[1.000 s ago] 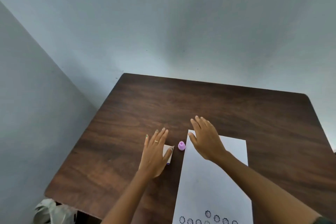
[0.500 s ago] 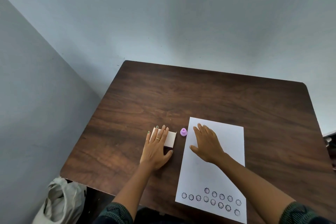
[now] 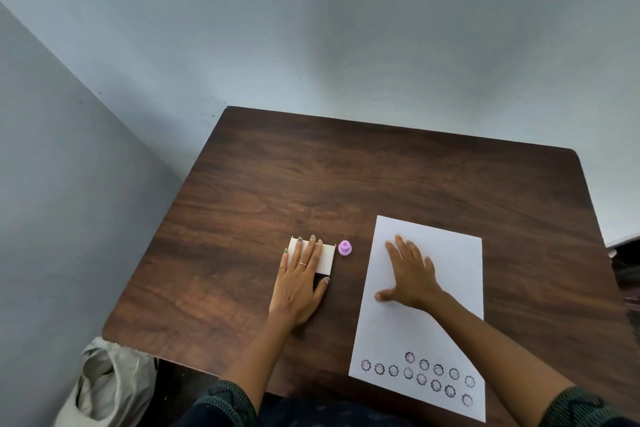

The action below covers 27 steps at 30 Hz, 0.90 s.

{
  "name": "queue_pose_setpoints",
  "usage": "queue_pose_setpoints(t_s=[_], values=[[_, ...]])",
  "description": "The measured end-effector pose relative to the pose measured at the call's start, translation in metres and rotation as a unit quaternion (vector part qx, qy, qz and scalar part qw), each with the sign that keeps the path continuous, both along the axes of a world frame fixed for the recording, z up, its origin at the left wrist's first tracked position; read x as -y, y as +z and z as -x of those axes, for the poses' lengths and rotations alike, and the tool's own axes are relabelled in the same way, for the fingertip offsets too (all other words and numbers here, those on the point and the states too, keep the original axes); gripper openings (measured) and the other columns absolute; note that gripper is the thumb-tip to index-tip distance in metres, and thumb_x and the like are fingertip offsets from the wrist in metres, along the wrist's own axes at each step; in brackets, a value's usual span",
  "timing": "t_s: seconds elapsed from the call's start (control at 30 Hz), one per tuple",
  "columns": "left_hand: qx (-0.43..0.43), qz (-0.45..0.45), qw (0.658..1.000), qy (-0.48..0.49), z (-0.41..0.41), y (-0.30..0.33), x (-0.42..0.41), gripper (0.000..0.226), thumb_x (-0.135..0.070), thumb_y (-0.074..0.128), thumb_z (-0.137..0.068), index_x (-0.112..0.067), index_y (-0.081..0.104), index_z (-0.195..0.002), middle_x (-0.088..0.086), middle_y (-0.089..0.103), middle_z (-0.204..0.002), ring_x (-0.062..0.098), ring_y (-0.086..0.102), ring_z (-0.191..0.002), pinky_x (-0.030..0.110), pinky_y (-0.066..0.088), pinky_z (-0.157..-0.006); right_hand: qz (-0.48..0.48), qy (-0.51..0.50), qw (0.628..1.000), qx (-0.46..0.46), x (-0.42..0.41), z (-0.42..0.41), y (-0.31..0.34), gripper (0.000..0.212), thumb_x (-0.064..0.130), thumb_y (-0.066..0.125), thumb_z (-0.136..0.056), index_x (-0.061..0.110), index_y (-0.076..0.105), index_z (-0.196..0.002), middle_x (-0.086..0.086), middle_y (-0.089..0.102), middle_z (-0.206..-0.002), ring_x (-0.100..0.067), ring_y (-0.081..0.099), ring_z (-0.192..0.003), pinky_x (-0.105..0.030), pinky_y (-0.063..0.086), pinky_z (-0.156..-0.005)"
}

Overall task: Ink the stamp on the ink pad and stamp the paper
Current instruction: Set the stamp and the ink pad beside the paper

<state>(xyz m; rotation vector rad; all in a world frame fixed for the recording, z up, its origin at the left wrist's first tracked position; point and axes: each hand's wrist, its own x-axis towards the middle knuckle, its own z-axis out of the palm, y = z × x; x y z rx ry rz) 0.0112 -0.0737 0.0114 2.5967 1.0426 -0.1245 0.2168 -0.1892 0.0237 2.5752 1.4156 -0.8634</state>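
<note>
Both forearms reach forward over the dark wooden table (image 3: 398,177), hands palm-down and well apart. The left hand (image 3: 301,282) lies flat with fingers together and extended across a small white box (image 3: 327,258), presumably the ink pad; its thumb is spread to the right, near the box's front edge. It grips nothing, only presses. The right hand (image 3: 412,276) rests flat on the upper part of the white paper (image 3: 446,329), fingers slightly splayed, thumb stretched left toward the sheet's edge, holding nothing. The purple stamp (image 3: 345,248) stands upright on the table between the two hands, just right of the box, touched by neither. Rows of round stamped marks (image 3: 420,374) lie near the paper's front edge, behind the right wrist
</note>
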Motion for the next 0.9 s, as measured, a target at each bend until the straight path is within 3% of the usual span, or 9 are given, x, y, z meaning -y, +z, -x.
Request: queue_pose_setpoints(t_s=[0.33, 0.53, 0.63, 0.73, 0.9], values=[[0.018, 0.012, 1.000, -0.003, -0.004, -0.003, 0.004, 0.072, -0.041, 0.039, -0.094, -0.026, -0.004, -0.150, -0.007, -0.005, -0.159, 0.015, -0.013, -0.144, 0.035, -0.007, -0.116, -0.001, 0.005, 1.000, -0.019, 0.005, -0.010, -0.002, 0.112, 0.056, 0.070, -0.067, 0.025, -0.003, -0.147, -0.003, -0.012, -0.159, -0.030, -0.009, -0.146, -0.054, 0.002, -0.116], [0.020, 0.014, 1.000, 0.003, -0.004, -0.004, 0.005, 0.072, -0.041, 0.040, -0.093, -0.026, -0.002, -0.150, -0.007, -0.003, -0.159, 0.015, -0.013, -0.145, 0.036, -0.007, -0.116, -0.005, 0.039, 0.999, 0.011, -0.002, -0.013, 0.003, 0.111, 0.064, 0.066, -0.065, 0.028, 0.001, -0.147, -0.002, -0.008, -0.160, -0.030, -0.007, -0.146, -0.056, 0.002, -0.115], [0.021, 0.014, 1.000, 0.004, -0.005, -0.004, 0.004, 0.072, -0.041, 0.040, -0.093, -0.026, -0.001, -0.150, -0.006, -0.001, -0.160, 0.013, -0.014, -0.144, 0.036, -0.007, -0.116, -0.073, 0.060, 0.995, 0.003, -0.022, -0.007, 0.018, 0.091, 0.054, 0.068, -0.071, 0.025, 0.022, -0.144, -0.004, 0.017, -0.158, -0.029, 0.016, -0.144, -0.051, 0.018, -0.114], [0.022, 0.017, 1.000, 0.006, -0.005, -0.004, 0.004, 0.072, -0.041, 0.041, -0.092, -0.025, 0.002, -0.150, -0.005, 0.002, -0.160, 0.016, -0.008, -0.146, 0.037, -0.005, -0.117, -0.147, 0.064, 0.986, -0.052, -0.046, 0.005, 0.032, 0.068, 0.034, 0.068, -0.077, 0.018, 0.039, -0.136, -0.007, 0.043, -0.144, -0.025, 0.044, -0.127, -0.040, 0.039, -0.102], [0.021, 0.019, 1.000, 0.007, -0.005, -0.004, 0.003, 0.072, -0.041, 0.041, -0.092, -0.026, 0.001, -0.150, -0.005, 0.002, -0.160, 0.018, -0.007, -0.147, 0.037, -0.004, -0.117, -0.158, 0.093, 0.979, -0.089, -0.072, 0.021, 0.036, 0.043, 0.020, 0.062, -0.081, 0.012, 0.052, -0.122, -0.008, 0.055, -0.129, -0.026, 0.052, -0.113, -0.037, 0.048, -0.090]])
